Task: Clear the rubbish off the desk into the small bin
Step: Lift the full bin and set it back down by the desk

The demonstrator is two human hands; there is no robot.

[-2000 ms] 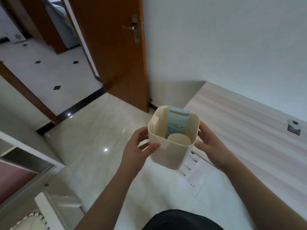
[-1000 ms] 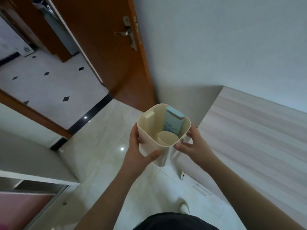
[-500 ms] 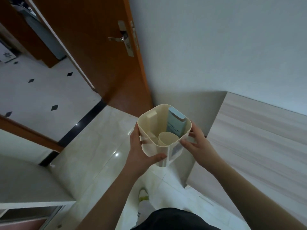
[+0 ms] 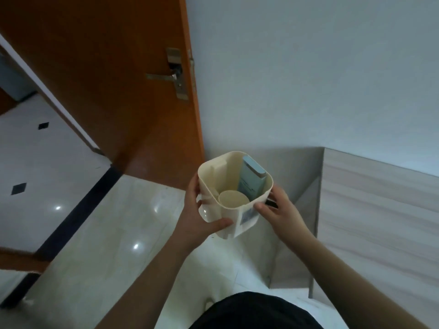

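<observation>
left hand (image 4: 199, 217), right hand (image 4: 280, 213), both gripping

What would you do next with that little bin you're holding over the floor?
Probably lower the bin and set it down, perhaps by the end of the desk. Both the left hand and the right hand hold it in the air, and a blue box and a paper cup already sit inside.

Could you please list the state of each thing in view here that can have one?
small bin: upright, held in the air beside the desk, no lid.
blue box: standing on end inside the bin, leaning on its wall.
paper cup: inside the bin, mouth up.
left hand: grips the bin's side.
right hand: grips the bin's other side.
door: open.
desk: the part in view is bare.
</observation>
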